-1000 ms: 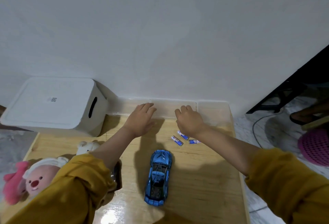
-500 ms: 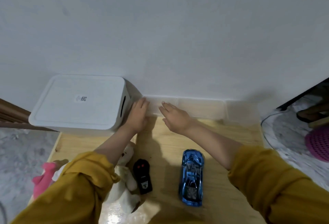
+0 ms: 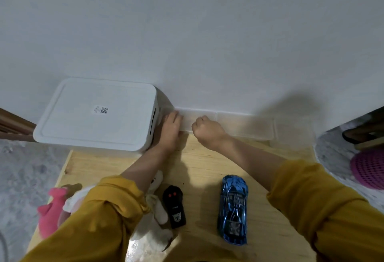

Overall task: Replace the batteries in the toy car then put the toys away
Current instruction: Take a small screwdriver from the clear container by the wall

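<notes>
Plush toys sit at the far left of what we see: a pink plush (image 3: 51,209) at the worktop (image 3: 199,170) edge and a white plush (image 3: 154,218) partly under our left sleeve (image 3: 97,218). Behind them a white lidded storage box (image 3: 97,114) stands against the wall (image 3: 187,33), its handle slot facing right.

Our left hand (image 3: 170,131) reaches forward just beside that box, palm down, fingers (image 3: 176,117) stretched flat onto the clear plastic tray (image 3: 245,125) that runs along the wall; it grips nothing. Below it the black remote control (image 3: 174,206) lies on the worktop, long axis running toward the wall, its red buttons at the far end.

Our right hand (image 3: 207,132) rests at the tray's near edge, well apart from the car, its fingers (image 3: 201,120) curled under in a loose fist; we cannot tell whether they pinch anything.

Further right the blue toy car (image 3: 233,209) lies on its wheels on the worktop near us, between our two forearms, its long axis running away from us toward the wall and tilted only slightly. Which end is the nose we cannot tell. Our right sleeve (image 3: 324,207) crosses the lower right corner, and a pink mesh basket (image 3: 368,170) sits on the floor (image 3: 332,153) beyond the worktop.
</notes>
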Action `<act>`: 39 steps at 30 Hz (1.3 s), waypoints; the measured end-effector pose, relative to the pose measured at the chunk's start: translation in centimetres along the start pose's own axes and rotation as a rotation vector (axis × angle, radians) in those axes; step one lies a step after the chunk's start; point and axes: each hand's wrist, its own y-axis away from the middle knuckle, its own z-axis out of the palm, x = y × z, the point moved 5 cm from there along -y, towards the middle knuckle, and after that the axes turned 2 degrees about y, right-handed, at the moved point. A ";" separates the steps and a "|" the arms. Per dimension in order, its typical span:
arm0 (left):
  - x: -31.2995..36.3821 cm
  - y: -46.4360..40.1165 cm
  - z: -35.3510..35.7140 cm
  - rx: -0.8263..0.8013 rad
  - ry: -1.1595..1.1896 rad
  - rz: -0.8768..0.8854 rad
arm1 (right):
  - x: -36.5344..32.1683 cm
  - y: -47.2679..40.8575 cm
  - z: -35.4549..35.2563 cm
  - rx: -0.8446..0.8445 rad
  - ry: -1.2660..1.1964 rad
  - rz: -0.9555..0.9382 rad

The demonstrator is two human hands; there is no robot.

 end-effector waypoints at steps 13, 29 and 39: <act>-0.1 0.0 -0.2 0.028 -0.001 -0.034 | 1.0 0.2 -2.0 -0.077 -0.180 0.094; 2.7 0.6 -3.4 0.182 -0.145 0.058 | 5.4 2.4 -4.9 0.424 -0.351 0.297; 2.1 0.2 -2.5 0.140 -0.195 0.092 | 6.3 3.4 -3.5 0.518 -0.668 0.579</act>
